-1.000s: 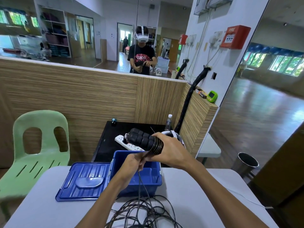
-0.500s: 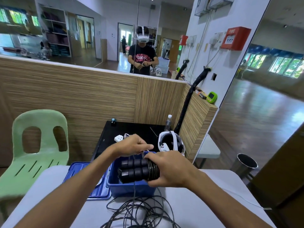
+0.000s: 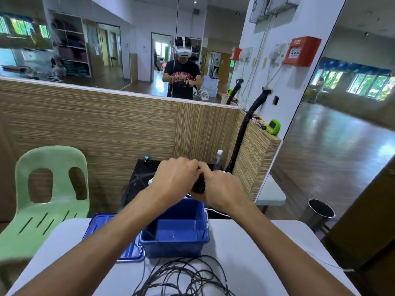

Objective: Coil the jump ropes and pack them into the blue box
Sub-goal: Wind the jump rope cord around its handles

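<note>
The handles [image 3: 198, 184] show only as a dark sliver between left hand [image 3: 175, 180] and right hand [image 3: 222, 189]; both grips are hidden. The rope [image 3: 183, 274] runs off the frame at 6 o'clock; thin blurred strands at 9 o'clock of the hands

To your left stands a green plastic chair [image 3: 51, 201] against the wood-grain partition [image 3: 106, 129]. On the black side table [image 3: 139, 174] behind the white table [image 3: 245, 242] you have a water bottle [image 3: 218, 160]. A red fire alarm [image 3: 302, 54] hangs on the wall, and a metal bin [image 3: 319, 214] sits on the floor to your right.
</note>
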Tool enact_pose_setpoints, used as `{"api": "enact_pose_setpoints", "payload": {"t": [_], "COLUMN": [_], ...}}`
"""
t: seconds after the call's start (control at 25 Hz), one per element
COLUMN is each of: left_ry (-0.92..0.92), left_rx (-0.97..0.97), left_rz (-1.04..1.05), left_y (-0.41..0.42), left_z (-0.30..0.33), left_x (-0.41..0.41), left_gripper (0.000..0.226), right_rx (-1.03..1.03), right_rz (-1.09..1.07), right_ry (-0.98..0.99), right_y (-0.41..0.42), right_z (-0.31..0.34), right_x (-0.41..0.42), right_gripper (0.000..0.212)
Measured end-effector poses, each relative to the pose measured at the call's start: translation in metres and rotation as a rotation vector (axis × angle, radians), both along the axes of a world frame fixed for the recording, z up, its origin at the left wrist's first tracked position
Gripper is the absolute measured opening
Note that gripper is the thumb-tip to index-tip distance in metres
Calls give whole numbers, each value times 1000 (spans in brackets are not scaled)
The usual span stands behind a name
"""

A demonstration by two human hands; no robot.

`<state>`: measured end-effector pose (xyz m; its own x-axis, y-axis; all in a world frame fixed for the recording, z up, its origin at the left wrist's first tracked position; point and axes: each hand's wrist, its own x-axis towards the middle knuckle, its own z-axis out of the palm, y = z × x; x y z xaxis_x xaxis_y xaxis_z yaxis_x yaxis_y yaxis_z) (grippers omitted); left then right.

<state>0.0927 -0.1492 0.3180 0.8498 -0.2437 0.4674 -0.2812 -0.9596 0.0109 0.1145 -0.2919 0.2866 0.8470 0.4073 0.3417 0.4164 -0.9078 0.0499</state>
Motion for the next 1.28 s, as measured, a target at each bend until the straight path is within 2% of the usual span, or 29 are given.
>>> {"api": "enact_pose_setpoints", "payload": {"t": [0.16, 0.24, 0.36, 0.44, 0.52, 0.72, 0.92, 1.12, 1.28], "left_ry": [-79, -38, 191, 342, 358, 166, 471, 476, 479], "left_rx": [-459, -819, -1307, -1466, -1439, -1268, -1523, -1538, -1508], "left_rz": [-33, -58, -30, -21, -26, -54, -245, -275, -278], "left_y": [-4, -8, -13, -10, -9, -8, 9, 5, -1], "left_z": [-23, -32, -39, -47, -53, -64, -90, -109, -109], "left_x": [-26, -33, -32, -28, -27, -30, -27, -21, -15], "left_gripper": [27, 23, 16, 19, 20, 23, 39, 45, 52], "right_rx": [88, 104, 127, 129, 129, 153, 328, 471, 510], "right_rz": [-52, -72, -89, -96, -103, -79, 10, 100, 176], "right_ry": [-80, -93, -79, -75, -60, -38, 5, 114, 281], "right_y": [-1, 0, 2, 0, -4, -5, -7, -11, -19], "right_z": [11, 12, 10, 6, 3, 1, 2, 5, 13], "right_x": [15, 17, 17, 16, 14, 7, 0, -4, -11], "right_gripper": [65, 67, 72, 76, 77, 72, 65, 57, 74]}}
